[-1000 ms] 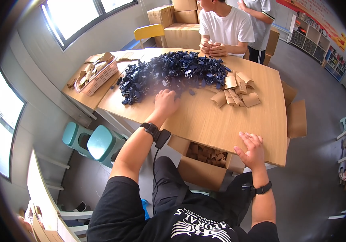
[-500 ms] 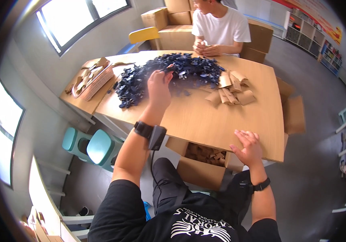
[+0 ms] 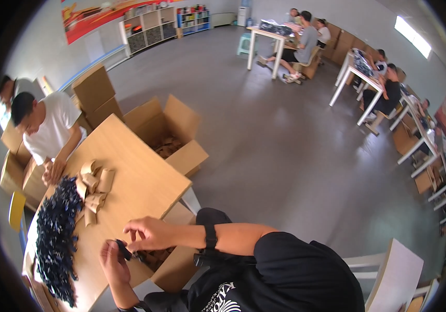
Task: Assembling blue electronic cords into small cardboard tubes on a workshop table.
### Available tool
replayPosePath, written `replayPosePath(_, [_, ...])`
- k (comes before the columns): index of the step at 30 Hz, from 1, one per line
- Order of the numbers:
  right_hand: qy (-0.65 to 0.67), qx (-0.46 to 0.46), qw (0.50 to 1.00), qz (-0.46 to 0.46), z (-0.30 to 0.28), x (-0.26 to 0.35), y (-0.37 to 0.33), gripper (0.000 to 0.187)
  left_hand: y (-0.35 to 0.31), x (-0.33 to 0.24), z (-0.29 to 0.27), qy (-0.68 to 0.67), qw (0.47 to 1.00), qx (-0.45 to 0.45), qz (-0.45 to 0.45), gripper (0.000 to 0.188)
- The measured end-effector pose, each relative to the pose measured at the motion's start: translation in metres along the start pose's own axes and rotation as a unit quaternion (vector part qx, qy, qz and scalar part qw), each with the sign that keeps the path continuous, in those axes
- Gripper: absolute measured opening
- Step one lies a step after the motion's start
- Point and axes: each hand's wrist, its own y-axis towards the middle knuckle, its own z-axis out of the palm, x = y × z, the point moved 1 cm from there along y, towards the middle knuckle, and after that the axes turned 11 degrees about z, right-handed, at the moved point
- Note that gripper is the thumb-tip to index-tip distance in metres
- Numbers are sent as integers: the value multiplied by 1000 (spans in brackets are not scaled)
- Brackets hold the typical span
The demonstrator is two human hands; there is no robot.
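My left hand [image 3: 114, 260] is at the table's near edge, its fingers closed on a small dark blue piece [image 3: 124, 250]. Close above that piece is my right hand [image 3: 151, 233], fingers bent and apart; whether a fingertip touches it is not clear. On the table [image 3: 134, 179], to the left of both hands, lies a long heap of dark blue pieces [image 3: 56, 236]. Beside the heap sits a small pile of folded brown cardboard sleeves [image 3: 95, 190].
Below my hands is an open carton [image 3: 178, 268] holding brown cardboard pieces. Another open carton [image 3: 168, 143] stands past the table's far corner. Across the table sits a person in white [image 3: 54, 125]. A white chair [image 3: 394, 275] is at the right; people work at tables [image 3: 277, 35] farther off.
My view has swung to the right. My left hand has left the heap and now holds a dark piece; my right hand has lifted off the tabletop and come beside it.
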Motion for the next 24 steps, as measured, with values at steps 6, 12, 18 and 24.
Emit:
replayPosePath(6, [-96,1,993,-61,6,-2,-19,32,-17,19,21,-53,996,66,-23,20])
replayPosePath(12, [-57,-12,998,-31,9,-2,-26,28,-30,17,19,83,986,147,-6,38])
replayPosePath(18, [11,-68,997,30,17,-6,-30,29,-43,23,17,223,970,53,77,47])
replayPosePath(24, [-26,-82,995,-59,28,-12,-34,29,-46,30,13,324,919,40,221,14])
